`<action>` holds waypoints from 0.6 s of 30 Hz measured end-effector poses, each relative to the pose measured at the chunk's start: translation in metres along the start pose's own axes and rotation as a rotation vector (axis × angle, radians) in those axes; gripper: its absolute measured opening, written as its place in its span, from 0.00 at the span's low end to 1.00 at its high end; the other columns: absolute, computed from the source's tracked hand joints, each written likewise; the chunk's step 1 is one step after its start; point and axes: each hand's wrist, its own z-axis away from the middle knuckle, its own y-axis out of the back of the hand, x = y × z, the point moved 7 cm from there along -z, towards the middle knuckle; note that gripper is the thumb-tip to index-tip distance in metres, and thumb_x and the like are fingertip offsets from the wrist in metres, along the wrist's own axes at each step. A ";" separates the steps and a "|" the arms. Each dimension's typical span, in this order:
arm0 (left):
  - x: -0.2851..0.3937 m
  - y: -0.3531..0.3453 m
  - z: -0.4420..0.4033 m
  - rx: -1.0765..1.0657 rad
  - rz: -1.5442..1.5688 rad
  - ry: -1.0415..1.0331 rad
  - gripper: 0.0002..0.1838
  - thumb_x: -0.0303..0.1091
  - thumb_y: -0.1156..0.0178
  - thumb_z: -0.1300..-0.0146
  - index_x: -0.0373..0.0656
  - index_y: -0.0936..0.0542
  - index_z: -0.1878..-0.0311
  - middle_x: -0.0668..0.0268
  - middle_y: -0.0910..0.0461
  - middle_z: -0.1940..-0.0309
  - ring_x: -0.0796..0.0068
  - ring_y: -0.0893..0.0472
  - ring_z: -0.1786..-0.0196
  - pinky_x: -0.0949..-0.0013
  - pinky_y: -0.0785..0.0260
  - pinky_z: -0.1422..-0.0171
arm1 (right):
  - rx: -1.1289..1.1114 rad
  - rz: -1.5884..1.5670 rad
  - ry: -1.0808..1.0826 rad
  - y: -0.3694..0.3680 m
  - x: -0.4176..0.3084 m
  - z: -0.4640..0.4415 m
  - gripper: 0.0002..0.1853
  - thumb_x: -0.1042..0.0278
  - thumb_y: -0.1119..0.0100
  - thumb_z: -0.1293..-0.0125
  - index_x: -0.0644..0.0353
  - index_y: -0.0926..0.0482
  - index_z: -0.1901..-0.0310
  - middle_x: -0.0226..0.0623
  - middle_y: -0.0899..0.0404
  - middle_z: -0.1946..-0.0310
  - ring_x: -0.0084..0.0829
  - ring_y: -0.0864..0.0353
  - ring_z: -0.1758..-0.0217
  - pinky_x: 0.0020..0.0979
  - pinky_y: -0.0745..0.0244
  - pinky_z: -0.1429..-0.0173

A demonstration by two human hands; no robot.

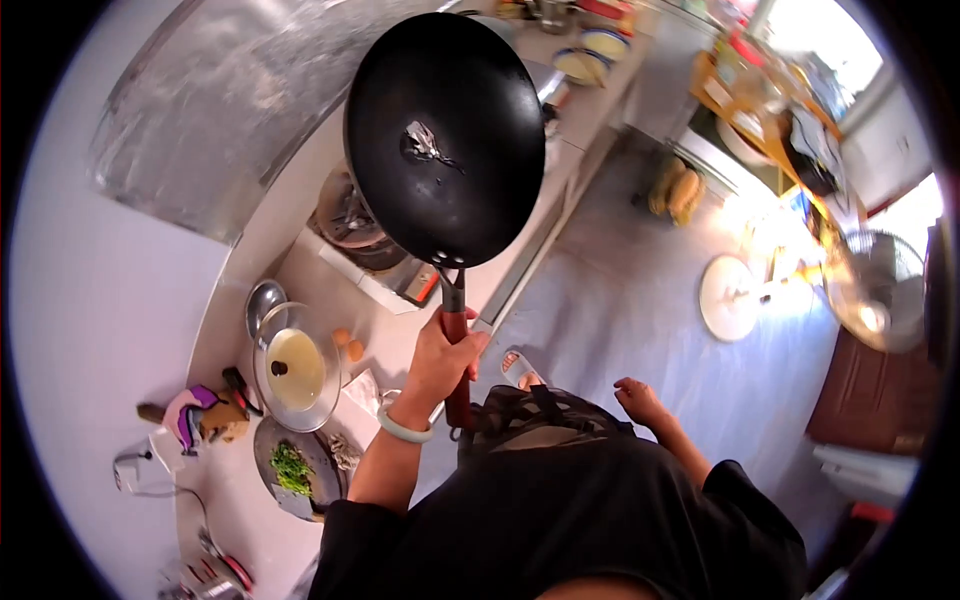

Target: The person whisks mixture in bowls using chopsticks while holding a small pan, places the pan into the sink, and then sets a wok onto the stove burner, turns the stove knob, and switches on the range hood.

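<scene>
My left hand (pixel 437 362), with a pale bangle at its wrist, is wrapped round the reddish-brown handle of a black wok (pixel 450 140). The wok is raised over the counter edge, its inside facing me, with a small shiny wet patch near its middle. Behind it, partly hidden, is the stove (pixel 350 222). My right hand (pixel 641 399) hangs low at my side over the floor, its fingers curled; what they hold, if anything, is hidden.
On the counter (pixel 245 505) are a glass lid (pixel 319 350) over a yellowish bowl, two eggs, a metal ladle (pixel 264 299) and a round board with chopped greens (pixel 291 468). A standing fan (pixel 878 290) is at the right.
</scene>
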 end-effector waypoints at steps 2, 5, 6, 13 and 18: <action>0.003 -0.022 0.009 -0.028 -0.156 -0.029 0.15 0.27 0.40 0.42 0.33 0.31 0.54 0.67 0.29 0.81 0.80 0.29 0.83 0.74 0.35 0.78 | -0.012 -0.043 -0.086 -0.013 0.028 0.037 0.16 0.63 0.46 0.39 0.63 0.22 0.53 0.47 0.17 0.64 0.42 0.18 0.58 0.37 0.24 0.52; -0.005 -0.054 0.022 -0.064 -0.426 -0.094 0.16 0.29 0.38 0.44 0.34 0.29 0.54 0.63 0.25 0.78 0.74 0.25 0.79 0.70 0.31 0.73 | -0.034 -0.055 -0.241 -0.024 0.065 0.100 0.17 0.61 0.45 0.39 0.63 0.21 0.53 0.47 0.17 0.65 0.41 0.17 0.60 0.38 0.24 0.54; -0.002 -0.067 0.024 -0.074 -0.541 -0.185 0.17 0.30 0.38 0.44 0.34 0.29 0.54 0.62 0.24 0.77 0.72 0.24 0.78 0.69 0.30 0.71 | -0.015 -0.079 -0.295 -0.027 0.077 0.118 0.17 0.61 0.45 0.40 0.62 0.21 0.54 0.47 0.17 0.65 0.41 0.17 0.60 0.38 0.24 0.54; -0.005 -0.159 0.053 -0.218 -0.836 -0.432 0.21 0.33 0.37 0.45 0.36 0.29 0.50 0.51 0.19 0.69 0.51 0.18 0.65 0.61 0.28 0.61 | 0.096 -0.247 -0.470 -0.037 0.116 0.220 0.16 0.64 0.51 0.41 0.62 0.20 0.56 0.53 0.20 0.59 0.50 0.21 0.51 0.41 0.28 0.45; 0.006 -0.194 0.064 -0.282 -0.862 -0.539 0.20 0.32 0.37 0.45 0.37 0.28 0.50 0.55 0.20 0.73 0.57 0.19 0.70 0.63 0.28 0.64 | 0.202 -0.262 -0.432 -0.051 0.141 0.236 0.17 0.64 0.49 0.40 0.62 0.21 0.53 0.51 0.19 0.60 0.47 0.20 0.53 0.40 0.27 0.46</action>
